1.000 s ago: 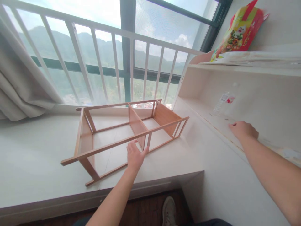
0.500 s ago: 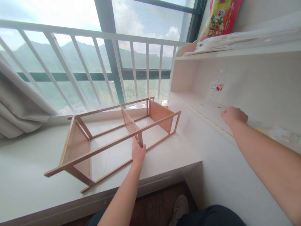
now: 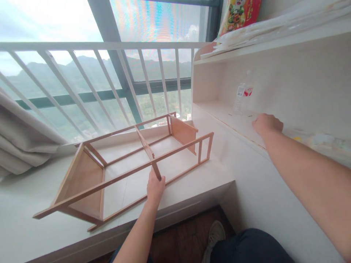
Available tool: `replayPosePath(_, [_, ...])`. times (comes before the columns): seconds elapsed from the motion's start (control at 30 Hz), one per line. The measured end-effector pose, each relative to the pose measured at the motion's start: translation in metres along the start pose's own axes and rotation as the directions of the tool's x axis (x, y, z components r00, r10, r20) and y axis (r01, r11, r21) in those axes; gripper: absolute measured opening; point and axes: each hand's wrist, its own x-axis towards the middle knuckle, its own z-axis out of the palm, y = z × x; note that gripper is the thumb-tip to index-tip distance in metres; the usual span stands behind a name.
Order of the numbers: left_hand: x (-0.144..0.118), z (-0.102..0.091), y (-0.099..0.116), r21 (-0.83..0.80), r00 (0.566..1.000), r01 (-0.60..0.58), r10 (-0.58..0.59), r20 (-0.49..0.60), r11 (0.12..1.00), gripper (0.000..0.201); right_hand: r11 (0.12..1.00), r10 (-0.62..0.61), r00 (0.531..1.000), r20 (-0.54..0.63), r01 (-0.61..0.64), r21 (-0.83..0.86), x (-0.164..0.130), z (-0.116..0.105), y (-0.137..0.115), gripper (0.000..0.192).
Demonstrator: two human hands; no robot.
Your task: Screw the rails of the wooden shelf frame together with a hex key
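A wooden rack (image 3: pixel 117 176) lies on its side on the white window ledge. My left hand (image 3: pixel 155 185) is closed around a short crossbar (image 3: pixel 156 171) of its near side frame. At the right end, the panel (image 3: pixel 183 130) stands apart from that near frame, with a gap between them. The middle panel (image 3: pixel 144 142) reaches close to the held crossbar; whether they touch I cannot tell. At the left end, a wider panel (image 3: pixel 85 179) still meets both side frames. My right hand (image 3: pixel 267 125) is a fist at the white shelf's edge, its fingertips hidden underneath.
A clear plastic bottle (image 3: pixel 240 98) stands on the white shelf (image 3: pixel 219 109) beyond my right hand. Plastic-wrapped items (image 3: pixel 323 140) lie farther right. A red packet (image 3: pixel 240 16) sits on the upper shelf. Behind the rack runs a white railing (image 3: pixel 109 45); a grey curtain (image 3: pixel 22 135) hangs left.
The near side frame has come away from the right end panel, opening a gap, as my left hand pulled the crossbar toward me. My right fist stays at the shelf edge. The view has shifted.
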Motion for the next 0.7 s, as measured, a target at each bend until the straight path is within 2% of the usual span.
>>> replayPosePath(0.17, [-0.004,-0.001,0.003,0.02,0.993,0.04,-0.038,-0.11,0.999,0.052,1.0,0.008,1.0,-0.006,-0.008,0.01,-0.001,0.0,-0.001,0.04])
replayPosePath(0.37, [0.004,0.012,0.012,0.002,0.948,0.112,-0.107,-0.299,0.994,0.052,1.0,0.004,1.0,-0.008,-0.004,0.012,-0.003,-0.001,-0.001,0.039])
replayPosePath(0.6, [0.014,0.024,0.016,0.016,0.913,0.309,-0.292,-0.286,0.951,0.038,0.999,-0.033,0.999,-0.021,0.033,0.006,0.002,0.002,0.002,0.036])
replayPosePath(0.7, [0.011,0.022,0.016,0.049,0.915,0.331,-0.308,-0.261,0.942,0.033,0.994,-0.109,0.993,-0.038,0.11,0.016,0.004,0.005,0.004,0.036])
